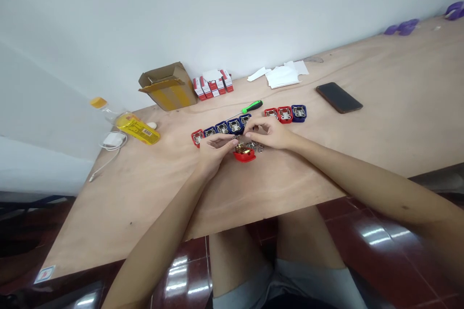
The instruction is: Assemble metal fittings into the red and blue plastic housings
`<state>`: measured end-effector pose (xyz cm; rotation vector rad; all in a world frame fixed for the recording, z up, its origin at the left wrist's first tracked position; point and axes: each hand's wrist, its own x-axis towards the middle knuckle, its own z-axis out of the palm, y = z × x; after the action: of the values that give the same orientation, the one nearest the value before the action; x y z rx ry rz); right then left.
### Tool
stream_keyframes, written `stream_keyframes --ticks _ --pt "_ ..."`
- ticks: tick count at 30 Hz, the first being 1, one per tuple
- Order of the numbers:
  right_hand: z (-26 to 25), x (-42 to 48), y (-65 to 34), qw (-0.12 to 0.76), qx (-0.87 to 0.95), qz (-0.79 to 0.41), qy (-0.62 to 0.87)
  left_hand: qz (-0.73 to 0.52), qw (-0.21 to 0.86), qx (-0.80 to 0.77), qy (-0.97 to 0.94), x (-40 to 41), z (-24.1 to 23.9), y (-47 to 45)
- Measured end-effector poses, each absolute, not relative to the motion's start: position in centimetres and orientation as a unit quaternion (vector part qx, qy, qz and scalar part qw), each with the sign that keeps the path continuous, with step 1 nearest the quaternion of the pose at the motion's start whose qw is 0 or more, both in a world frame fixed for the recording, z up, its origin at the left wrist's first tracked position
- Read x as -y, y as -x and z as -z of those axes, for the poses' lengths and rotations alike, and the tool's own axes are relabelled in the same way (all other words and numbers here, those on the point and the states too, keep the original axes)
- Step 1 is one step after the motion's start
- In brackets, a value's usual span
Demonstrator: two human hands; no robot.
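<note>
- Red plastic housing with a brass-coloured metal insert [244, 156] sits on the plywood tabletop [119, 212], just under both hands, with small loose metal parts [255, 146] beside it.
- Left hand [213, 152]: its fingers [228, 141] lie together, reaching right just above the housing. Right hand [270, 133]: its fingers [253, 128] bunch into a pinch over the loose parts. Whether either set is clamped on something small cannot be told.
- Blue and red plastic housings with metal clamps [221, 128] form a row just far of the hands; three more [286, 113] sit to the right.
- Green-handled screwdriver [253, 106] lies just beyond the row.
- Risk: a knock from a wrist could scatter the loose parts or push the closely set row out of line.
- Open cardboard box [167, 87] stands far left, its contents hidden; red-and-white cartons [212, 84] are grouped beside it, closed or not being unclear.
- Clear plastic bottle with an orange cap [108, 111] lies left, near a yellow labelled packet [137, 129].
</note>
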<state>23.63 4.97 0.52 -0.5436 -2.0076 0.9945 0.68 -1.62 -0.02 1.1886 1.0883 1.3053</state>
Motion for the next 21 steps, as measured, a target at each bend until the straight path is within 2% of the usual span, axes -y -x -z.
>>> stream_keyframes --ticks 3,8,13,21 --pt "-0.49 -4.55 -23.2 0.391 0.781 -0.451 0.184 -0.556 0.49 -0.449 -0.499 1.68 -0.03 -0.88" --pt "0.22 -4.55 -22.64 0.405 0.758 -0.479 0.177 -0.557 0.478 -0.424 -0.53 1.87 -0.23 -1.11" --pt "0.08 -4.48 -22.63 0.405 0.756 -0.482 0.182 -0.536 0.492 -0.416 -0.545 2.11 -0.52 -1.28" --pt "-0.55 -3.97 -22.76 0.392 0.758 -0.483 0.195 -0.552 0.452 -0.41 -0.568 2.2 -0.69 -1.56"
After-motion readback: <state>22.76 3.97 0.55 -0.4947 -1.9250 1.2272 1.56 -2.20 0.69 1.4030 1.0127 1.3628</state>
